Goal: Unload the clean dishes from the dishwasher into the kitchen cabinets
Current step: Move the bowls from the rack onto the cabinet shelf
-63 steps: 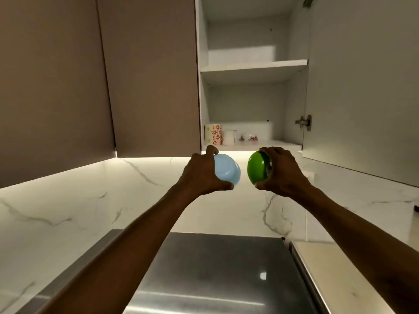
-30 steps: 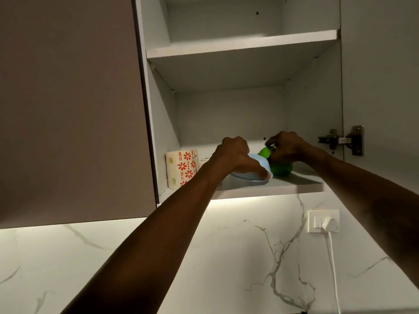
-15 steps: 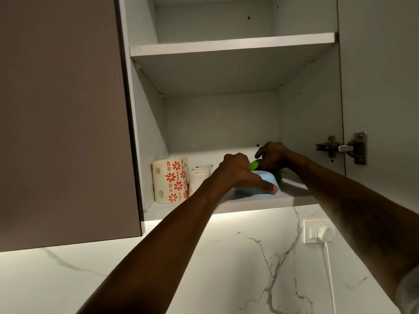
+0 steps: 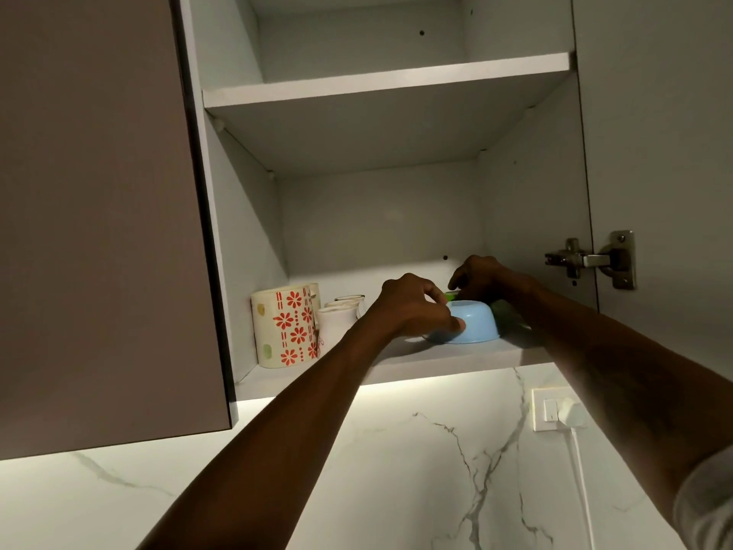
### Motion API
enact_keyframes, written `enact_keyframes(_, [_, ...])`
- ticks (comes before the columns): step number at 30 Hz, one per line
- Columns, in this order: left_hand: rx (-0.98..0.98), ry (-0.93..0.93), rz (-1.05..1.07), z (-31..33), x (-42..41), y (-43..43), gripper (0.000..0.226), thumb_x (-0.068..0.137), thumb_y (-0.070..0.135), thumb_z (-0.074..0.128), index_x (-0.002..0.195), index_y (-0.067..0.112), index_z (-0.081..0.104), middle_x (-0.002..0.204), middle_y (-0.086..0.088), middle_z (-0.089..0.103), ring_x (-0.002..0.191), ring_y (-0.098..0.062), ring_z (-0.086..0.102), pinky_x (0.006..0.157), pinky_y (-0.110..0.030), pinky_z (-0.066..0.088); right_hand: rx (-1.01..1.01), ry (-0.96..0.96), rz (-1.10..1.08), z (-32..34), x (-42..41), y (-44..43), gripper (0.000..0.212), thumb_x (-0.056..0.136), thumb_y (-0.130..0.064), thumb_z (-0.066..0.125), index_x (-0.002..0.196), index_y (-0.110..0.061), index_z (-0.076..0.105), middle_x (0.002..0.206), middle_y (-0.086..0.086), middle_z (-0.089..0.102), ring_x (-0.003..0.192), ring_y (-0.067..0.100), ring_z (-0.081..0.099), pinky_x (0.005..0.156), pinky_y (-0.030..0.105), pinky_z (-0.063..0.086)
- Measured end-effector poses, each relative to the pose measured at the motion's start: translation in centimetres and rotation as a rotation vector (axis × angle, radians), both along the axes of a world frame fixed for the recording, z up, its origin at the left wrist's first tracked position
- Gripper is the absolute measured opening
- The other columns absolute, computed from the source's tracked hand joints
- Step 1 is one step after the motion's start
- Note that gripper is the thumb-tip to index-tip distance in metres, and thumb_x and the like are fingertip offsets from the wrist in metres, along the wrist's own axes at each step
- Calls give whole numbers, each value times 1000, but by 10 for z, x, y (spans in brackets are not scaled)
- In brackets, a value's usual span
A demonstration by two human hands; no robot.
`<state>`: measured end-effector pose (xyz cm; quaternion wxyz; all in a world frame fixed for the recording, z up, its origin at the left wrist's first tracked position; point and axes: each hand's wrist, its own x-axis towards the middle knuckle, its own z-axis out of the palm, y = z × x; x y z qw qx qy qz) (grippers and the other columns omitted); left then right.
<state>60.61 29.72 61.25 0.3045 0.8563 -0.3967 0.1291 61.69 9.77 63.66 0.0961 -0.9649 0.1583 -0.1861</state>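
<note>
A light blue round plastic bowl (image 4: 476, 323) sits upside down, rim on the white bottom shelf (image 4: 400, 369) of the open grey wall cabinet, close to the shelf's front edge. The left hand (image 4: 412, 307) grips it from the left, fingers curled over its base and the thumb pressed against its side wall. Just behind the blue bowl and touching it, a bright green plastic bowl (image 4: 503, 311) shows only in slivers; the right hand (image 4: 484, 277) curls over it and holds it (whether by rim or wall I cannot tell). Left of the blue bowl, near but apart, stand small white ceramic cups (image 4: 337, 321), and beyond them a cream mug with red flowers (image 4: 283, 325) against the cabinet's left wall. Above the blue bowl there is open height up to the white upper shelf (image 4: 388, 81). To its right, bare shelf runs to the side wall, where a metal hinge (image 4: 591, 260) carries the swung-open grey door (image 4: 666, 152). Below and right of the blue bowl, a white wall socket with a plug (image 4: 559, 408) sits on the veined marble backsplash (image 4: 396, 470).
</note>
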Motion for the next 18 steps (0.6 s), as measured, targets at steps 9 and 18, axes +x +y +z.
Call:
enact_keyframes(9, [-18, 18, -21, -8, -11, -39, 50, 76, 46, 86, 107, 9, 70, 102, 0, 63, 102, -18, 59, 94, -36, 52, -45, 42, -49, 9, 1, -16, 40, 86, -40, 72, 117, -15, 73, 121, 5, 69, 111, 24, 64, 98, 35, 53])
enact_keyframes(18, [-91, 18, -10, -11, -7, -71, 52, 70, 46, 90, 101, 9, 71, 105, -6, 72, 102, -21, 65, 89, -35, 56, 73, -23, -81, 10, 4, -19, 32, 94, -10, 60, 125, 0, 61, 129, 19, 62, 121, 36, 59, 93, 37, 47])
